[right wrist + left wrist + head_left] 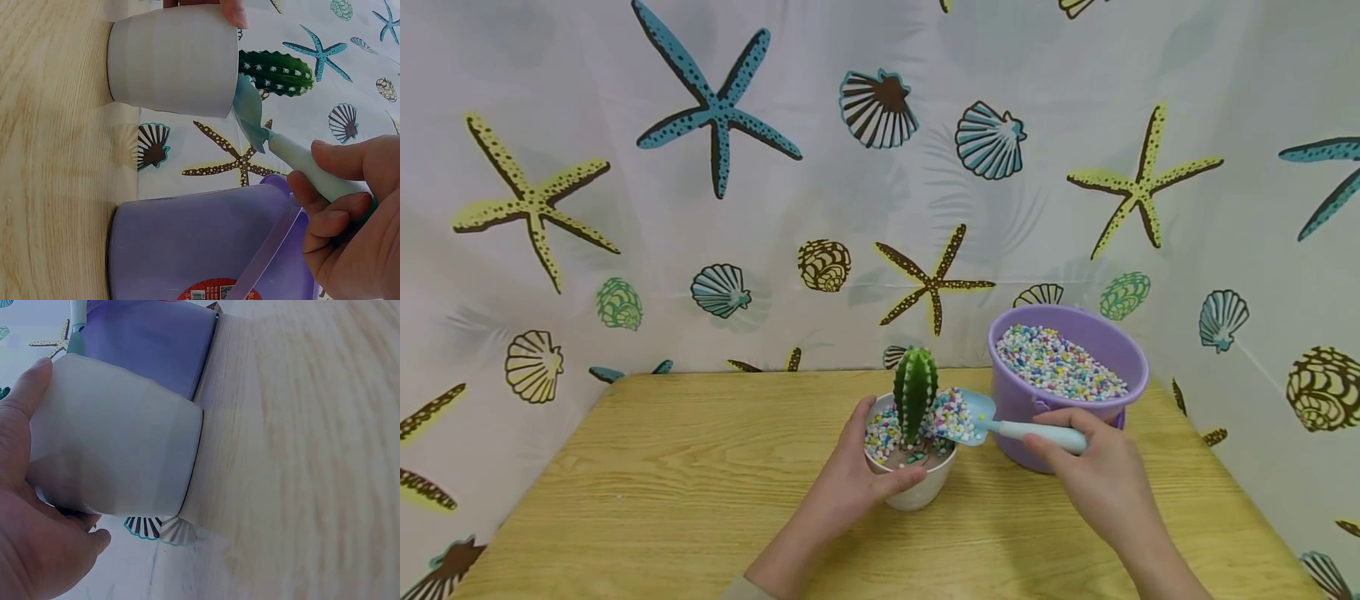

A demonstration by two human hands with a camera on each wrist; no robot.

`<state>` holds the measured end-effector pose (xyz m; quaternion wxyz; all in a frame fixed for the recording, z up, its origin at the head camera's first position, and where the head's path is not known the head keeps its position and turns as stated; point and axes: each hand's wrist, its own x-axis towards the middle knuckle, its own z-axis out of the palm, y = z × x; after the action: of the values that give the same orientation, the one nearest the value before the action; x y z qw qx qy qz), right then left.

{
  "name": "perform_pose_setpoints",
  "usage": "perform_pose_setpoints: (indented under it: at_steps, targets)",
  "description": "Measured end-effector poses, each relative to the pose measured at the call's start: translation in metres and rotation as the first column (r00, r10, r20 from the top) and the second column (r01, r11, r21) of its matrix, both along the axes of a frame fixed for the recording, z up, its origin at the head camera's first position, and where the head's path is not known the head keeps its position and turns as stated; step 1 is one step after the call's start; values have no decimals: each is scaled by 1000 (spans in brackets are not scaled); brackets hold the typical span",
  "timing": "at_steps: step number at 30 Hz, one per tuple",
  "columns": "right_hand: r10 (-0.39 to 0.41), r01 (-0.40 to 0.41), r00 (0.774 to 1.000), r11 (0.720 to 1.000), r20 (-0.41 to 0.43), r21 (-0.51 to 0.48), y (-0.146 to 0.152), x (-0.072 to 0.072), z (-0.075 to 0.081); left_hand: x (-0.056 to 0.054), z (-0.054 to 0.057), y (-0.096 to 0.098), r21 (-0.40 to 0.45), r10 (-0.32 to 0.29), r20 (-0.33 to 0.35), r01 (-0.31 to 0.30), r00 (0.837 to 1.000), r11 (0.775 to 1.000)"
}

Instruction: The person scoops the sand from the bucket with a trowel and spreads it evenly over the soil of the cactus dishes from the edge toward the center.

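A green cactus (915,395) stands upright in a white pot (919,496) on the table, with coloured pebbles (882,433) over part of the brown surface around it. My left hand (859,475) grips the pot from its left side, thumb along the near wall. In my right hand (1097,467) is the handle of a light blue hand trowel (1037,433). Its blade, loaded with pebbles, rests over the pot's right rim beside the cactus. The right wrist view shows the blade (250,112) at the rim, with fingers curled round the handle.
Right of the pot stands a purple bucket (1011,446) holding many small multicoloured pebbles (1060,362). The wooden table (700,467) runs back to a white cloth (820,192) printed with starfish and shells, which also hangs at both sides.
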<state>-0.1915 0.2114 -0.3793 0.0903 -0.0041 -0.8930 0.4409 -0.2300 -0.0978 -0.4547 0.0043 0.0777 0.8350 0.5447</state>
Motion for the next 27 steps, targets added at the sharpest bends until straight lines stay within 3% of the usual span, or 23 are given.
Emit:
perform_pose_setpoints:
  at_steps: [22, 27]
  targets:
    - [16, -9, 996, 997, -84, 82, -3, 3, 1, 3, 2, 5, 4, 15, -13, -15, 1000, 1000]
    - [19, -9, 995, 995, -96, 100, -3, 3, 1, 4, 5, -2, -4, -10, 29, 11, 1000, 1000]
